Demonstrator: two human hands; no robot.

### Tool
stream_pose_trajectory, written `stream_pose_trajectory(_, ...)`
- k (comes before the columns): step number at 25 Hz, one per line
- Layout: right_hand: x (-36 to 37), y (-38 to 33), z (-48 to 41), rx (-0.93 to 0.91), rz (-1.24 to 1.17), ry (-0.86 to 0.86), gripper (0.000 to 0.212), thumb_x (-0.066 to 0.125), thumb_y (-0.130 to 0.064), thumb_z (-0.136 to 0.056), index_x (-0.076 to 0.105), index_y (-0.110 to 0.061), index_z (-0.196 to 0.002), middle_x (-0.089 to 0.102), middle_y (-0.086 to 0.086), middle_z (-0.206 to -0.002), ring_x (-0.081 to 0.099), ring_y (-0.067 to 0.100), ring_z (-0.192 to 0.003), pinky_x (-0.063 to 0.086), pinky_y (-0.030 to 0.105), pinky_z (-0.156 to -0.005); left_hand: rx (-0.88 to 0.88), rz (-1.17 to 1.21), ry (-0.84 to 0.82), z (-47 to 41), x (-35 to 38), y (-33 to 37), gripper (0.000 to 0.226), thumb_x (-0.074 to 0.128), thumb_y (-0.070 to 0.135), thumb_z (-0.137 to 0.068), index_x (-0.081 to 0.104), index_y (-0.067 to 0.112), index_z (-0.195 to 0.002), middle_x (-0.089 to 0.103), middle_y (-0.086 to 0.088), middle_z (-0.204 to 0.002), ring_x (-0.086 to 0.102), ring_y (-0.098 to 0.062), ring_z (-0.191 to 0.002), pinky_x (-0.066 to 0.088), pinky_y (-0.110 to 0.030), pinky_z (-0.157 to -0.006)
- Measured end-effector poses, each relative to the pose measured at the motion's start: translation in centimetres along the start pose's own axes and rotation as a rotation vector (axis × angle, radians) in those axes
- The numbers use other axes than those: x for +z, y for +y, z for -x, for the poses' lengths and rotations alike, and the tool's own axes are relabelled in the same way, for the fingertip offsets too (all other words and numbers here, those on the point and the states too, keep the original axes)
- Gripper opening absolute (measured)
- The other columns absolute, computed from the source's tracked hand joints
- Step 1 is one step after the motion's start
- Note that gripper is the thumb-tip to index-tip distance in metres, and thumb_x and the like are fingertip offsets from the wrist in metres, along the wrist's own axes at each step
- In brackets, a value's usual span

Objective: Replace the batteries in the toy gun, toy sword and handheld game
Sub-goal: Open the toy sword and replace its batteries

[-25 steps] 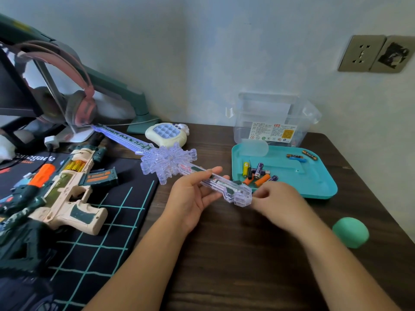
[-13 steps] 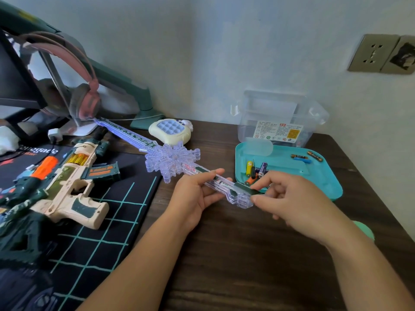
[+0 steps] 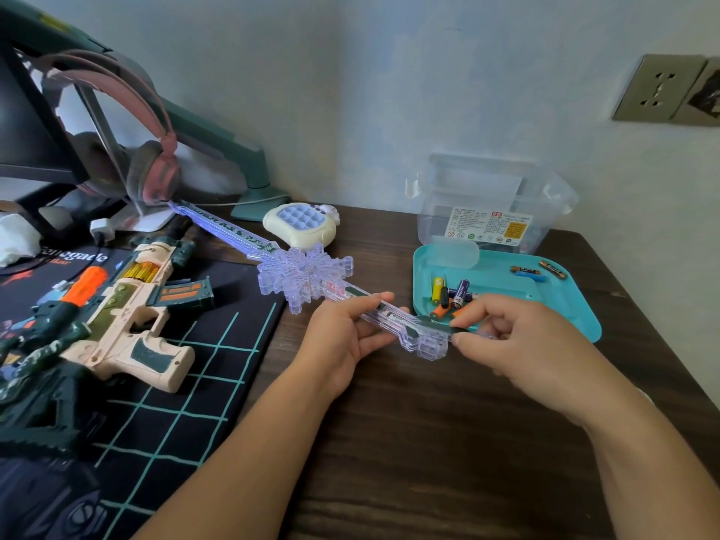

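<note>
toy sword [image 3: 306,272]: clear plastic, snowflake guard | left hand [image 3: 343,337] grips hilt | right hand [image 3: 518,341] pinches hilt end

"enegade" on black desk mat [image 3: 171,387], "HUATAI" on purple battery [image 3: 461,292], box label [image 3: 489,228] unreadable

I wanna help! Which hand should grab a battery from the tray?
Probably right: the right hand, pinching the end of the clear plastic toy sword, sits beside the teal tray of batteries; the left hand grips its handle.
</note>
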State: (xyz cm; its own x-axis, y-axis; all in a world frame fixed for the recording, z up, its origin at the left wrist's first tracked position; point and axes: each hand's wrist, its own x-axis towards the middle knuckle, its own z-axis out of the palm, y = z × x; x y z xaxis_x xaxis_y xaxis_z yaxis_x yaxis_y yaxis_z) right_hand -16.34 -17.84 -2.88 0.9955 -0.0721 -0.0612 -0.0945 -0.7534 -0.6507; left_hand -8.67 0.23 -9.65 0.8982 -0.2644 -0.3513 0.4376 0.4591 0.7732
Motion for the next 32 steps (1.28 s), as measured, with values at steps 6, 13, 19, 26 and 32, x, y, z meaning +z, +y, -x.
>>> stream_pose_trajectory(6,-0.4,0.1,0.3,0.016,0.041,0.001,0.009,0.067,-0.029,-0.084,0.059,-0.029,-0.086,0.062,-0.003,-0.071,0.055,0.009,-0.060,0.042,0.018,-0.052,-0.004,-0.002,0.010,0.0,0.1,0.0,0.025,0.053,0.006,-0.094,0.065,-0.005,-0.113,0.071,-0.027,-0.107,0.074,-0.029,-0.092,0.061,-0.031,-0.066)
stream_pose_trajectory(13,-0.5,0.1,0.4,0.032,0.054,-0.008,0.009,0.067,-0.028,-0.084,0.059,-0.029,-0.087,0.060,-0.005,-0.072,0.054,0.009,-0.061,0.039,0.018,-0.053,-0.011,-0.010,0.012,0.0,0.0,0.0,0.025,0.053,0.007,-0.094,0.065,-0.004,-0.114,0.072,-0.026,-0.107,0.074,-0.030,-0.093,0.062,-0.031,-0.066)
stream_pose_trajectory(19,-0.7,0.0,0.7,0.027,0.044,-0.026,0.012,0.069,-0.026,-0.081,0.058,-0.029,-0.084,0.061,-0.003,-0.073,0.060,0.014,-0.068,0.051,0.029,-0.062,-0.006,-0.017,0.004,0.0,0.0,0.0,0.022,0.052,0.006,-0.095,0.066,-0.004,-0.109,0.072,-0.028,-0.105,0.074,-0.031,-0.093,0.063,-0.033,-0.070)
stream_pose_trajectory(26,-1.0,0.2,0.8,0.038,0.053,-0.047,0.013,0.069,-0.025,-0.081,0.058,-0.029,-0.086,0.062,-0.003,-0.077,0.061,0.015,-0.070,0.049,0.022,-0.056,-0.009,-0.009,0.011,0.0,0.0,0.1,0.022,0.053,0.006,-0.094,0.066,-0.005,-0.109,0.071,-0.028,-0.107,0.075,-0.029,-0.091,0.061,-0.030,-0.063)
stream_pose_trajectory(32,-1.1,0.4,0.6,0.037,0.052,-0.065,0.012,0.068,-0.024,-0.082,0.058,-0.029,-0.086,0.062,-0.005,-0.076,0.060,0.011,-0.068,0.043,0.016,-0.052,-0.006,0.000,0.011,0.1,0.0,0.1,0.021,0.053,0.005,-0.094,0.066,-0.004,-0.109,0.071,-0.028,-0.107,0.075,-0.028,-0.088,0.060,-0.029,-0.061)
